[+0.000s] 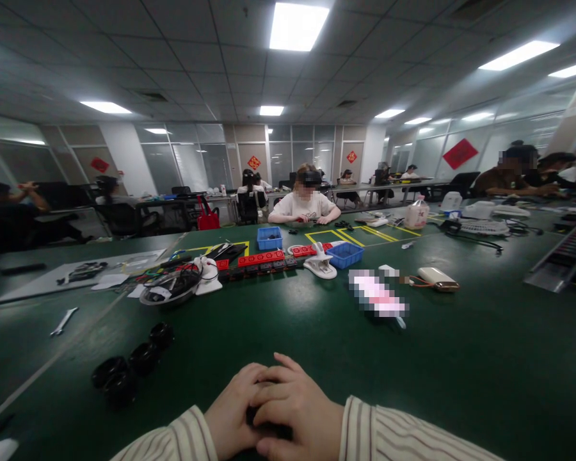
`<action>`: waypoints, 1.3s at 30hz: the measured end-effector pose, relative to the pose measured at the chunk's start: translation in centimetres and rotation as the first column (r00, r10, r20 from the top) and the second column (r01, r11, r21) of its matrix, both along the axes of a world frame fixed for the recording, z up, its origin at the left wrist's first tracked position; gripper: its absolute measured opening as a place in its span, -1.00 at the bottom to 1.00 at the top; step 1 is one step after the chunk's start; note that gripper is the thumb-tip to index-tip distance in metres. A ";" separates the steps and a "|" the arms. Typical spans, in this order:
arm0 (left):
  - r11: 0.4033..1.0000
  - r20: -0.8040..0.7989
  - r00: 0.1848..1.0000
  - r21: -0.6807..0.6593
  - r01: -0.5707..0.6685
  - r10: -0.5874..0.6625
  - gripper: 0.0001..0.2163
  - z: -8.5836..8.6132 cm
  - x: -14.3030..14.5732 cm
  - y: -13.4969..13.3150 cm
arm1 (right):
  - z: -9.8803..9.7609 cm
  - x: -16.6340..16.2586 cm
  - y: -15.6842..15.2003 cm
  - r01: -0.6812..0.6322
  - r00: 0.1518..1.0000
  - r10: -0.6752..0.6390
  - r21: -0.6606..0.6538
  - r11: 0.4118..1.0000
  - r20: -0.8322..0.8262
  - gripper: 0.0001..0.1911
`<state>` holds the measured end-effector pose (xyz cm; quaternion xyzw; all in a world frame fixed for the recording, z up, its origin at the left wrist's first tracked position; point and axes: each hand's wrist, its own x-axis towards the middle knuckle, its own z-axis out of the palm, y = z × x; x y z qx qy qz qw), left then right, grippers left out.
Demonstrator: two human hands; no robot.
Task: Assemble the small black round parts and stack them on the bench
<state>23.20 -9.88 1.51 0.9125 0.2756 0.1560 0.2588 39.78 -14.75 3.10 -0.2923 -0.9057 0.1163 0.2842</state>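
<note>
Left hand (pixel 233 410): half closed, fingers curled inward at the table's near edge; runs partly under the right hand.
Right hand (pixel 300 406): laid across the left, fingers bent over it, index lifted a little off the rest; thumb low, toward the left palm.
Dark piece (pixel 271 430): between the two hands, grasped by both; mostly covered, shape cannot be told. Which hand bears the firmer hold, cannot tell.
Sleeves (pixel 374 429): cream, striped, down to both wrists.
Table (pixel 288 339): green top, bare just ahead of the fingers.
Black parts (pixel 144 358): four, round and glossy, grouped left of the left hand; well apart from it.
Wrench (pixel 64 322): beyond the black parts, farther left, lying flat.
Dish (pixel 166 296): ahead and left, heaped with dark cables; white clamp beside it.
Red strip (pixel 264 258): across the middle, black blocks along its near side.
White clip (pixel 320 264): at the strip's right end, near a blue bin (pixel 345 256); second blue bin behind the strip.
Pink item (pixel 377 294): ahead and right of the hands, blurred out.
Pale box (pixel 438 280): right of the pink item, orange cord attached.
Co-worker (pixel 304 208): across the table, both hands low on the top.
</note>
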 end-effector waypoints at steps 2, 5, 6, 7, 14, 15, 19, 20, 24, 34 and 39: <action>1.000 0.021 1.000 0.007 0.021 -0.021 -0.59 -0.3 -0.1 0.2 | 0.6 0.2 -0.2 -0.017 1.000 0.017 -0.013 1.000 0.008 -0.74; 0.998 0.070 0.995 0.017 0.065 -0.066 -0.54 -0.7 -0.4 0.4 | 1.3 0.4 -0.3 0.065 0.996 -0.067 -0.029 0.997 -0.064 -0.57; 0.997 0.076 0.994 0.019 0.073 -0.074 -0.57 -0.7 -0.5 0.4 | 1.4 0.4 -0.3 0.119 0.988 -0.122 -0.036 0.992 -0.097 -0.56; 0.997 0.072 0.995 0.017 0.075 -0.076 -0.61 -0.7 -0.6 0.4 | 1.3 0.3 -0.3 0.174 0.976 -0.178 -0.045 0.984 -0.127 -0.56; 0.999 0.079 0.996 -0.019 0.042 -0.040 -0.61 -0.6 -0.4 0.4 | 0.1 -0.2 0.3 0.329 0.941 -0.335 -0.103 0.939 -0.055 -0.66; 0.999 0.078 0.996 -0.028 0.039 -0.036 -0.63 -0.5 -0.4 0.4 | 0.1 -0.2 0.3 0.319 0.944 -0.325 -0.105 0.942 -0.047 -0.69; 0.998 0.060 0.997 -0.043 0.049 -0.046 -0.71 -0.2 -0.4 0.3 | 0.0 -0.3 0.3 0.213 0.972 -0.219 -0.070 0.975 -0.086 -0.80; 0.998 0.058 0.997 -0.041 0.051 -0.049 -0.71 -0.1 -0.4 0.3 | -0.1 -0.3 0.3 0.178 0.978 -0.182 -0.054 0.983 -0.100 -0.79; 0.999 0.036 0.999 -0.016 0.038 -0.037 -0.74 0.1 -0.3 0.1 | -0.6 -0.4 0.3 0.052 0.995 -0.054 -0.026 0.998 -0.083 -0.81; 0.997 0.099 0.992 0.036 0.074 -0.078 -0.57 -1.3 -0.8 0.6 | 1.4 0.5 -0.2 0.120 0.986 -0.125 -0.045 0.992 -0.114 -0.63; 0.998 0.072 0.996 0.029 0.055 -0.057 -0.62 -1.3 -0.8 0.7 | 0.4 0.4 0.4 0.276 0.952 -0.281 -0.061 0.959 -0.123 -0.58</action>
